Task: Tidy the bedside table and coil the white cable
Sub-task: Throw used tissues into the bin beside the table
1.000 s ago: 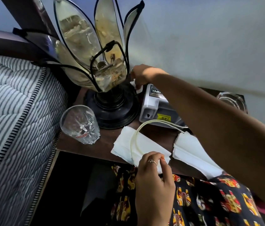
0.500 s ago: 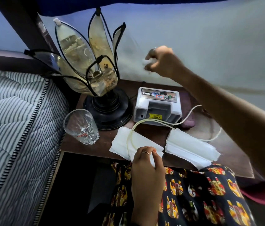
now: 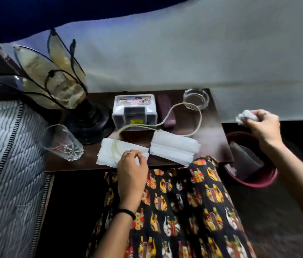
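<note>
The dark wooden bedside table (image 3: 215, 131) carries a white cable (image 3: 200, 120) that loops loosely from the white box device (image 3: 134, 110) across the top and over two stacks of white tissues (image 3: 174, 148). My left hand (image 3: 132, 168) rests at the front edge, its fingers on the left tissue stack (image 3: 107, 155) beside the cable's end. My right hand (image 3: 260, 125) is off the table's right side, closed around a crumpled white tissue (image 3: 244, 116), held above a maroon waste bin (image 3: 255, 181).
A petal-shaped lamp (image 3: 63, 86) with a black base stands at the back left. A drinking glass (image 3: 61, 144) lies tilted at the front left. A glass ashtray (image 3: 196, 98) and a dark case (image 3: 165, 110) sit at the back. The striped mattress (image 3: 7, 164) borders the left.
My right hand lifted a crumpled tissue from behind the lamp and box, then swung it rightward off the table to above the bin. The left hand has stayed on the tissues.
</note>
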